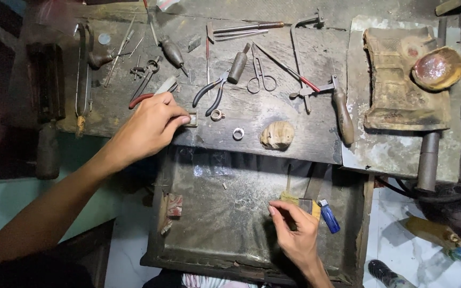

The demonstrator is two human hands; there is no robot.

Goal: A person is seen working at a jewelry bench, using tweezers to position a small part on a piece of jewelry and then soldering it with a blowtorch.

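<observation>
Right hand (294, 232) pinches something unclear over the metal tray (214, 234); left hand (153, 125) pinches a small square metal piece (191, 120).

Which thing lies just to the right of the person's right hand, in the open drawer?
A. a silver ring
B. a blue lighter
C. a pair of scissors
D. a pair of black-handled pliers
B: the blue lighter lies in the drawer beside the right hand, while the scissors, the ring and the pliers all rest up on the bench top.
</observation>
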